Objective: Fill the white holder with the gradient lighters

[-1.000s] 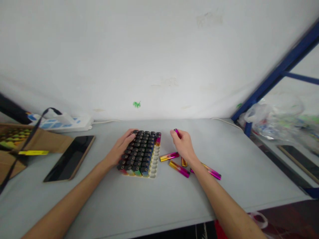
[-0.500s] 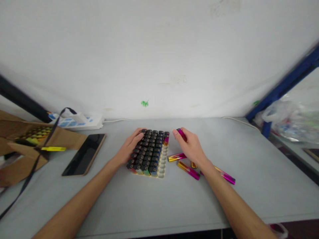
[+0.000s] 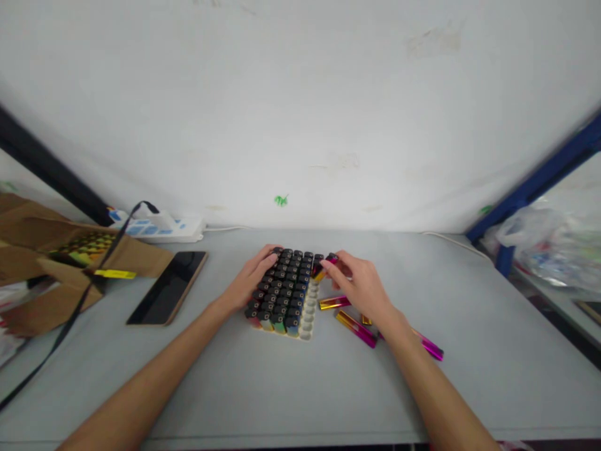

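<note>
A white tray [image 3: 306,327] with round hollows stands on the table, packed with several rows of upright black-topped lighters [image 3: 280,293]. My left hand [image 3: 253,275] is closed around the tray's far left side, its thumb lying over the lighter tops. In my right hand [image 3: 359,279], a purple-and-gold lighter [image 3: 323,267] is pinched between thumb and fingers. It tilts over the far end of the right-hand row, its gold end low beside the hollows. Loose lighters [image 3: 355,328] of the same colours lie under and beside my right wrist, partly hidden by it.
To the left lie a phone [image 3: 168,288] and an open cardboard box [image 3: 51,250] with a yellow lighter [image 3: 115,274] on its flap. A dark strap [image 3: 70,316] crosses the box. Behind are a power strip [image 3: 162,230] and the wall; plastic bags [image 3: 544,235] sit at right.
My right hand has brought the lighter left to the tray's right-hand row and tilted its gold end down. My left hand keeps its place on the tray. The view has shifted slightly.
</note>
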`<state>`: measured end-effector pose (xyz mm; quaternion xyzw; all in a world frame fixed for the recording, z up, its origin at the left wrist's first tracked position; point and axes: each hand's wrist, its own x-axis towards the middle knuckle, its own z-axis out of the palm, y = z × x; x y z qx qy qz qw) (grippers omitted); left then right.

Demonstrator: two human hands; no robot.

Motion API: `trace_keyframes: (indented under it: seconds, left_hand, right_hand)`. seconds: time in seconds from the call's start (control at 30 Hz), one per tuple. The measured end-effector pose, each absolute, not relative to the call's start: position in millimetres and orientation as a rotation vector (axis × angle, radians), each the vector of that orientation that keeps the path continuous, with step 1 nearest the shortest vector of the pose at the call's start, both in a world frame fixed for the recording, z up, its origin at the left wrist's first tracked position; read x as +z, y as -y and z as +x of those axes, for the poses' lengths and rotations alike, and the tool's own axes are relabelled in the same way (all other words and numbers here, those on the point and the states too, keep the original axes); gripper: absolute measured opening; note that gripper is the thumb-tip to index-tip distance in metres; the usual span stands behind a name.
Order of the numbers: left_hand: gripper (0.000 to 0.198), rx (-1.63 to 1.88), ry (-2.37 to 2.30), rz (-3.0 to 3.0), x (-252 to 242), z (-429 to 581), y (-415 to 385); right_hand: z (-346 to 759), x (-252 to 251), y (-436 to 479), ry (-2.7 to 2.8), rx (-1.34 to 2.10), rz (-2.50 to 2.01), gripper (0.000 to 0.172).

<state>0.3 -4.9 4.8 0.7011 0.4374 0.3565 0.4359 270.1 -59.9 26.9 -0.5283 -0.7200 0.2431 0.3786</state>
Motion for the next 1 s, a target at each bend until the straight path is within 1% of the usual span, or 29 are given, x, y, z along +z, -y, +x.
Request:
trace_keyframes:
  seconds: [0.1, 0.27, 0.4, 0.47, 0.53, 0.63, 0.77, 0.87, 1.0]
  left_hand:
    - [0.048, 0.890, -1.073, 1.724, 4, 0, 4]
    - [0.051, 0.881, -1.090, 1.721, 7, 2, 6]
    - [0.052, 0.875, -1.094, 1.708, 9, 4, 6]
    - [0.053, 0.876, -1.106, 1.712, 9, 4, 6]
    - [0.054, 0.876, -1.107, 1.716, 9, 3, 6]
    - [0.054, 0.874, -1.099, 1.730, 8, 2, 5]
    - [0.055, 0.874, -1.100, 1.742, 7, 1, 5]
    - [0.055, 0.877, -1.092, 1.737, 5, 0, 4]
    - [0.056, 0.880, -1.090, 1.721, 3, -1, 2]
  right_hand:
    - [273, 21, 58, 1.943, 0.671, -1.361, 0.034]
    - [273, 16, 54, 2.102, 0.503, -1.359, 0.031]
    - [264, 15, 52, 2.172, 0.411, -1.407, 0.025]
    - [259, 15, 53, 2.196, 0.368, -1.479, 0.027]
    - [258, 15, 54, 2.205, 0.350, -1.544, 0.033]
    - [267, 18, 57, 2.196, 0.459, -1.487, 0.037]
    - [296, 23, 58, 2.242, 0.638, -1.304, 0.026]
    - [313, 24, 58, 2.297, 0.702, -1.306, 0.017]
    - [316, 22, 60, 2.320, 0.761, -1.356, 0.014]
